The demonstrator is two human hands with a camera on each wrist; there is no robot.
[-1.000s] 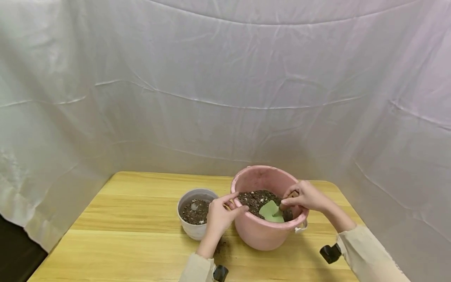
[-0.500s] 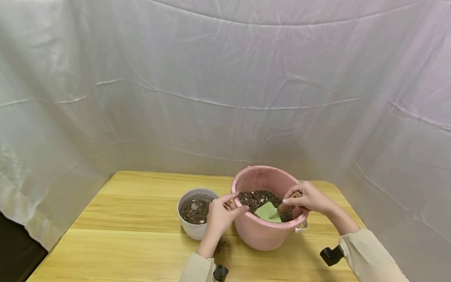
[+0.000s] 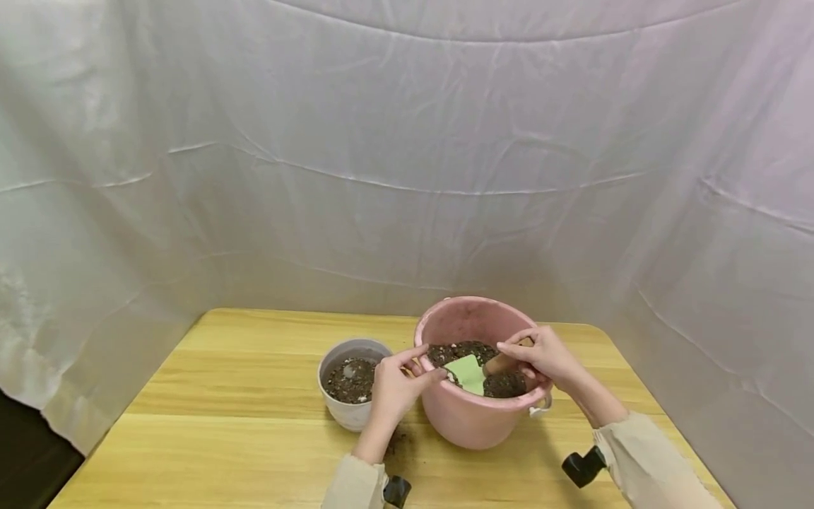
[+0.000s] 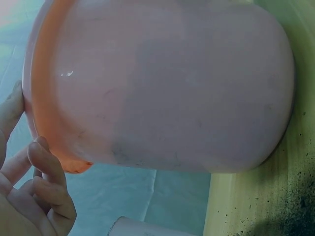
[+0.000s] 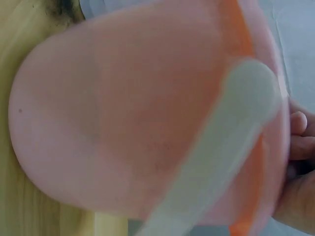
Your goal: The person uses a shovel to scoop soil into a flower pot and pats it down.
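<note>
Now I am steadying the pink bucket (image 3: pixel 473 417) rim with my left hand (image 3: pixel 396 387), fingers pinching, while my right hand (image 3: pixel 540 357) is gripping the green trowel (image 3: pixel 467 372) in its soil (image 3: pixel 505 385).

small white pot (image 3: pixel 353 382) of soil, wooden table (image 3: pixel 222 424), spilled soil (image 3: pixel 399 444), white backdrop sheet (image 3: pixel 407 155)

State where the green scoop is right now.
In the head view the green scoop lies inside the pink bucket, on the soil, near its left rim. The right hand grips its handle; the left hand pinches the rim beside it.
</note>
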